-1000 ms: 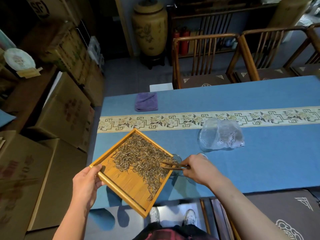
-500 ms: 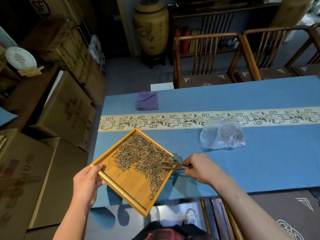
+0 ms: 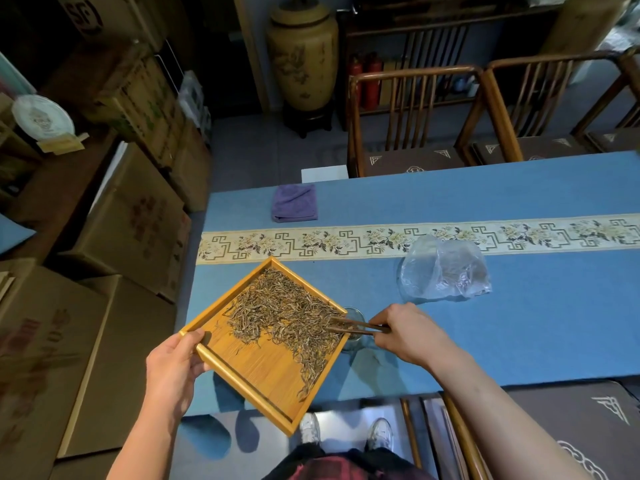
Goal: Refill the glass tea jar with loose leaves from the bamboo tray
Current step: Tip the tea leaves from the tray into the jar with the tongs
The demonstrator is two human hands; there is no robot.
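- The left hand (image 3: 173,367) grips the near-left corner of the square bamboo tray (image 3: 256,370), its fingers curled under the rim and its thumb on top, holding the tray tilted above the bench (image 3: 519,341), which is covered in a blue cloth.
- A heap of loose, thin brown-grey tea leaves (image 3: 287,315) lies across the far and right part of the tray, with a thin trail running down along the right rim.
- The right hand (image 3: 408,332) pinches a pair of dark wooden tongs (image 3: 356,328); its fingers are closed round their handle end, and the tips reach over the tray's right corner into the leaves.
- The clear glass tea jar (image 3: 354,341) stands on the bench just beneath that right corner, mostly hidden by the tray and tongs; how full it is cannot be told.
- A crumpled clear plastic bag (image 3: 445,271) lies on the bench beyond the right hand, partly over the cream floral band (image 3: 311,241) that runs across the cloth.
- A folded purple cloth (image 3: 294,203) sits near the bench's far left edge.
- Wooden chairs (image 3: 415,119) stand behind the bench, and cardboard boxes (image 3: 131,223) are stacked at the left.
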